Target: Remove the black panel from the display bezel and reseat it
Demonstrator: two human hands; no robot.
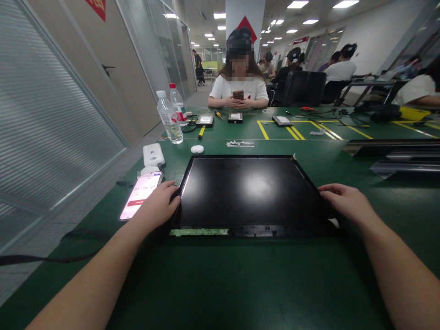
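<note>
A black display panel (237,192) lies face up on the green table, its glossy surface reflecting the ceiling lights. A narrow green circuit board (199,232) shows along the left part of its near edge. My left hand (160,201) grips the panel's left edge, fingers and thumb closed at the frame. On the opposite side, my right hand (347,201) pinches the right edge; the fingertips under the rim are partly hidden. A small pale piece (333,223) shows beside the panel's near right corner.
Left of the panel are a lit phone (141,196), a white power bank (153,155), a white earbud case (197,149) and a water bottle (169,118). Across the table (240,284), a person holds a phone behind several hard drives (235,118). Dark metal strips (405,168) lie right.
</note>
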